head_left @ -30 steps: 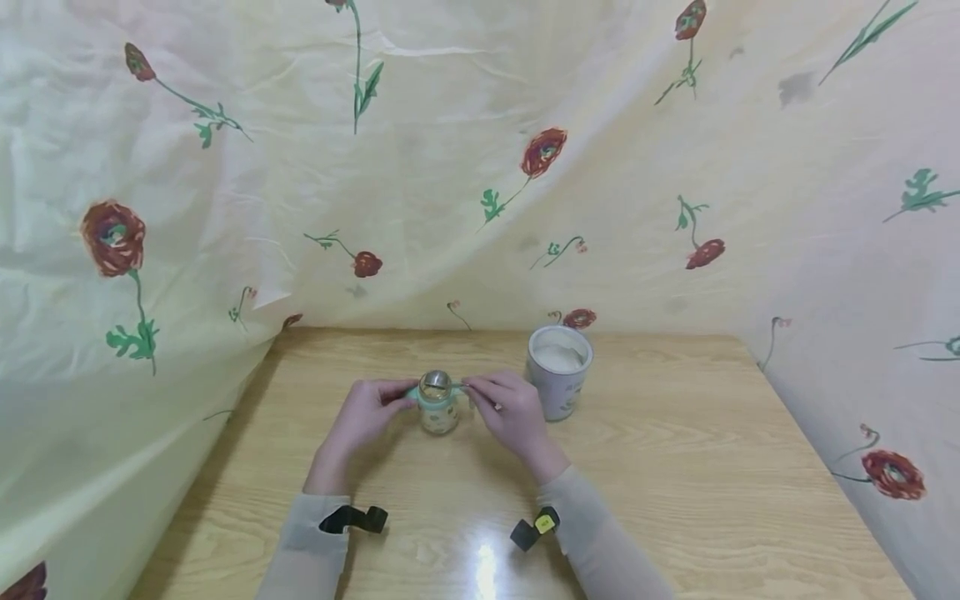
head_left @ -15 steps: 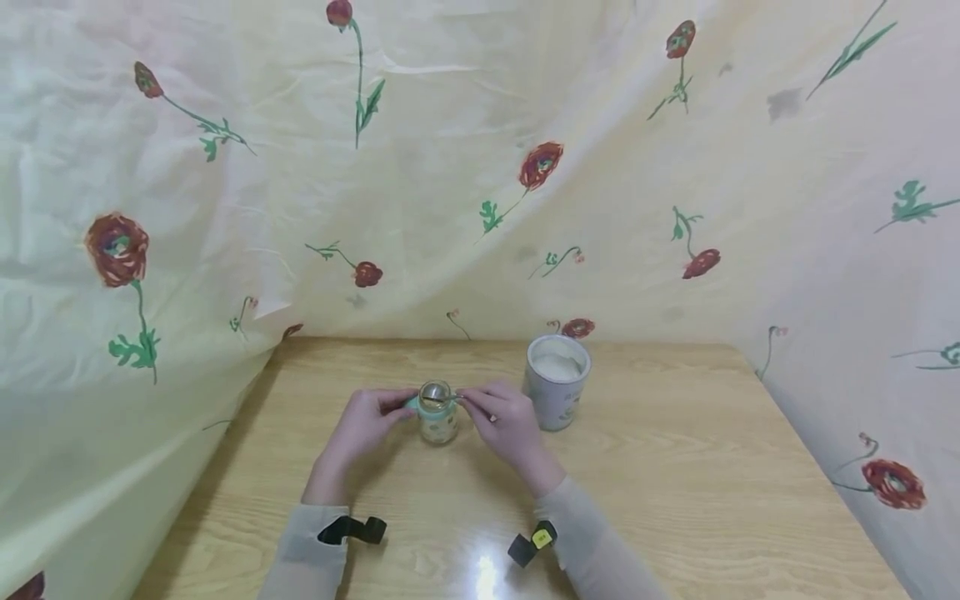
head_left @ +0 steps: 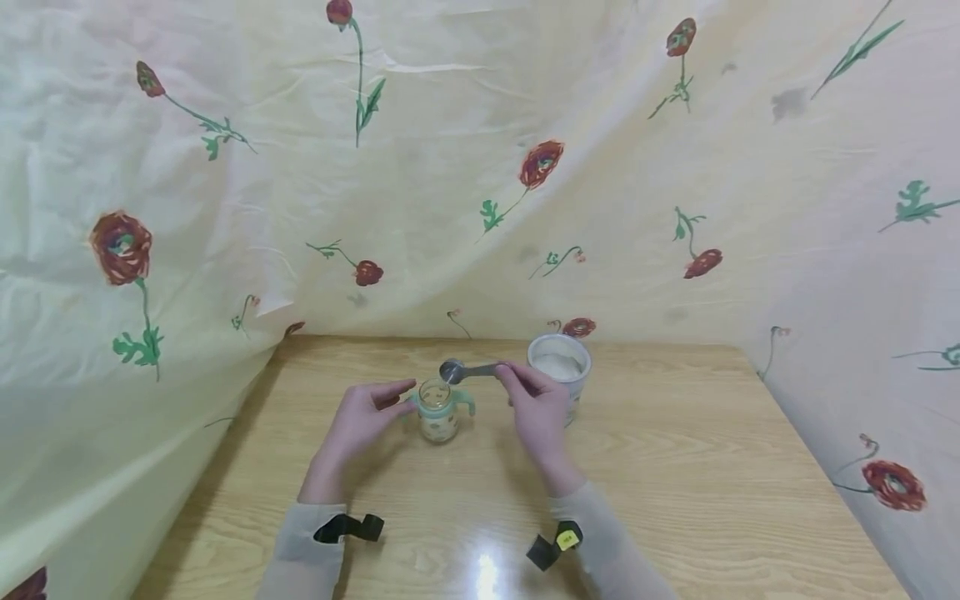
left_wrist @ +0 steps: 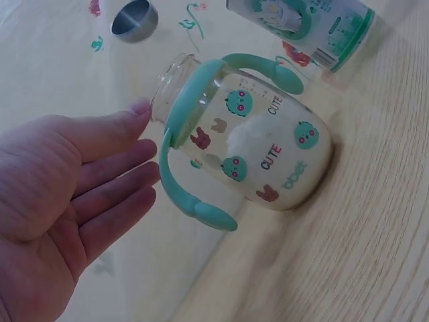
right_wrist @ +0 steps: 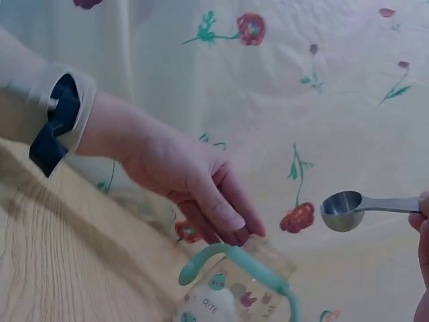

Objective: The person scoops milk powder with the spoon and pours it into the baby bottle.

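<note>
A clear baby bottle [head_left: 438, 427] with mint-green handles stands upright on the table; the left wrist view shows white powder inside the bottle [left_wrist: 261, 144]. My left hand [head_left: 366, 417] is beside it, fingers fairly straight and the thumb at the bottle's neck. In the left wrist view the palm of this hand [left_wrist: 47, 181] faces up, with nothing gripped. My right hand [head_left: 542, 410] pinches the handle end of a metal measuring spoon [head_left: 452, 372], its bowl just above and right of the bottle's open mouth. The spoon's bowl [right_wrist: 342, 213] looks empty in the right wrist view.
Behind my right hand stands an open white canister [head_left: 576, 388] holding white powder. The wooden table [head_left: 675, 467] meets a flower-patterned cloth [head_left: 420, 183] at the back and sides. Black straps with small boxes circle both wrists.
The measuring spoon was tipped over the bottle's mouth; my right hand has lifted it up and right, away from the mouth. My left fingers have loosened from the bottle's handle.
</note>
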Demonstrator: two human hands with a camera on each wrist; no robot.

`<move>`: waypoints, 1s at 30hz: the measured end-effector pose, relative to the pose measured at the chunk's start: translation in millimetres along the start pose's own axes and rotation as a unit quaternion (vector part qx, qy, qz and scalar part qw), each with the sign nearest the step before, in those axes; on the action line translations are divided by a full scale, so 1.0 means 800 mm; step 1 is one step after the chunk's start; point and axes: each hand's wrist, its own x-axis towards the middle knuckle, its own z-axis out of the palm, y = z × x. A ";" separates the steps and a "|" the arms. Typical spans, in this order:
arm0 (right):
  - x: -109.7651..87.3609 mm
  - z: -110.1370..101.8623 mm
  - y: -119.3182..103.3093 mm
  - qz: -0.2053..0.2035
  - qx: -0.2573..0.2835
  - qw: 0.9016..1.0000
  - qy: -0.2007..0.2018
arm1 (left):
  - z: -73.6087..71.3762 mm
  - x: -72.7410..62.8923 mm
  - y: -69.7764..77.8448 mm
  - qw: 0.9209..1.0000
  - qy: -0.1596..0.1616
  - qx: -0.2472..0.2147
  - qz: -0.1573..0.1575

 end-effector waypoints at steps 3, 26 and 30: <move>0.004 -0.016 -0.009 0.069 0.019 0.997 0.027 | 0.001 -0.003 0.001 1.000 0.007 0.004 0.003; 0.042 -0.141 0.004 -0.148 -0.240 0.958 0.054 | 0.087 0.023 0.081 0.979 0.091 0.053 0.174; 0.046 -0.142 0.004 -0.174 -0.284 0.942 0.047 | 0.122 0.033 0.094 0.980 0.065 0.051 0.180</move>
